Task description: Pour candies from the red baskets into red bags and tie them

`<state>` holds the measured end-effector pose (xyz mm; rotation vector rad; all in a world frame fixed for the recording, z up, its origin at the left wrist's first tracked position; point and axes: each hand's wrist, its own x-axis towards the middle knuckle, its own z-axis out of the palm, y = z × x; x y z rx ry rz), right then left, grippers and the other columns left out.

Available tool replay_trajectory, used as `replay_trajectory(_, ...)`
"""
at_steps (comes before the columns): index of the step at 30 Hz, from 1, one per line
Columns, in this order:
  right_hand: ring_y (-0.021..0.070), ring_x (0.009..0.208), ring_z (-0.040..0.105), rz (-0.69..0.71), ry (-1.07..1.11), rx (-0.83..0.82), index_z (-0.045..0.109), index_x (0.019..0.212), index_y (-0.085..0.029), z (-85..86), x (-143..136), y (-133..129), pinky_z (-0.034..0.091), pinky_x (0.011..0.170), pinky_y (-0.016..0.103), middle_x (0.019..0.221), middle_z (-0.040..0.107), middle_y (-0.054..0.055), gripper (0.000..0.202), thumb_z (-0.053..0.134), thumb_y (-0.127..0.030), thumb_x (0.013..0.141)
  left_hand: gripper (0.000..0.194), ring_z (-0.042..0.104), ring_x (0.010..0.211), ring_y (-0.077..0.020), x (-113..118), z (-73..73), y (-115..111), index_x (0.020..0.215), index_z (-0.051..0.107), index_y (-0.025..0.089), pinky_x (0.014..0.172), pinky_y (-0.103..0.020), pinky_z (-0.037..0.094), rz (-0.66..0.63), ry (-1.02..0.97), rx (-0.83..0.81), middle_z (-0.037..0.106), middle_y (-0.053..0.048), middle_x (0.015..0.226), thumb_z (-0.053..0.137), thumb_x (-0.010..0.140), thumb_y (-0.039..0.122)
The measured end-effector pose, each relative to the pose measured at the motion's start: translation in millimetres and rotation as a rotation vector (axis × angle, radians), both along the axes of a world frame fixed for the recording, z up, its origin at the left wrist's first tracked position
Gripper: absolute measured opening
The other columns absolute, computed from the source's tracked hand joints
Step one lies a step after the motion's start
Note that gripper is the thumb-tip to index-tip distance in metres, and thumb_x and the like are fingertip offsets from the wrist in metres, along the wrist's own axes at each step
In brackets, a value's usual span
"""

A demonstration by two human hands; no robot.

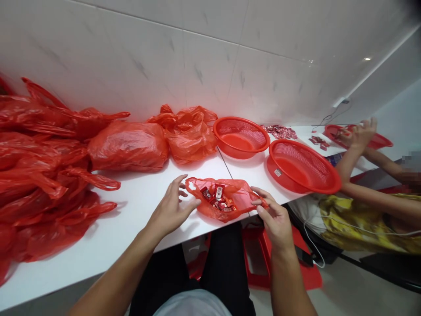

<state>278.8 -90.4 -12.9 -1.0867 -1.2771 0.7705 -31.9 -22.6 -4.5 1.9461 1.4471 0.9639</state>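
Observation:
An unsealed red plastic bag [241, 193] lies on the white table near its front edge, its mouth spread wide. Small red packets [219, 192] are visible inside it. My left hand [174, 206] is at the bag's left end, fingers apart, beside the handle loop and holding nothing. At the right end, my right hand [271, 213] has its thumb and fingers closed on the bag's edge.
Filled red bags [128, 145] are piled at the left and back of the white table [131, 228]. Red baskets [241, 151] stand at the back and right [301, 175]. Beyond them are patterned packets [279, 131] and another person's raised hands [362, 131].

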Motion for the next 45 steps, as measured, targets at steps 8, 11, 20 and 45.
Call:
replay_trajectory(8,0.0365,0.139,0.054,-0.086,0.083,0.096,0.082,0.093,-0.029,19.1,11.3,-18.6,0.042,0.114,0.062,0.14,0.065,0.012,0.01,0.074,-0.035,0.09,0.011,0.069,0.085,-0.021,3.8,55.6,9.5,0.096,0.078,0.022,0.079,-0.03,0.054,-0.115,-0.177,0.178,0.077,-0.004,0.093,0.07,0.092,0.029)
replay_trajectory(11,0.0386,0.143,0.051,-0.139,0.123,0.205,0.081,0.091,-0.029,32.1,10.1,-28.7,0.036,0.117,0.066,0.139,0.066,0.011,0.01,0.075,-0.036,0.089,0.018,0.068,0.081,-0.0193,1.2,81.7,5.6,0.093,0.075,0.02,0.079,-0.03,0.055,-0.128,-0.368,0.165,0.075,-0.004,0.089,0.076,0.09,0.038)
replay_trajectory(20,0.0336,0.12,0.068,0.279,0.157,0.111,0.052,0.144,-0.036,60.0,-44.8,-32.0,0.05,0.106,0.054,0.11,0.074,0.008,0.073,0.086,-0.049,0.081,0.012,0.067,0.074,-0.0165,44.2,125.5,-40.6,0.102,0.072,0.021,0.069,-0.029,0.056,-0.427,-0.438,0.134,0.074,-0.003,0.087,0.074,0.091,0.026)
replay_trajectory(45,0.0109,0.039,0.047,0.379,0.496,-0.334,0.073,0.106,-0.018,55.1,-54.8,9.0,0.051,0.053,0.028,0.054,0.061,-0.002,0.051,0.055,-0.065,0.097,0.009,0.06,0.125,-0.0274,51.3,89.0,-29.1,0.097,0.074,0.022,0.113,-0.043,0.044,-0.588,-0.283,0.139,0.063,-0.011,0.131,0.076,0.091,0.027)
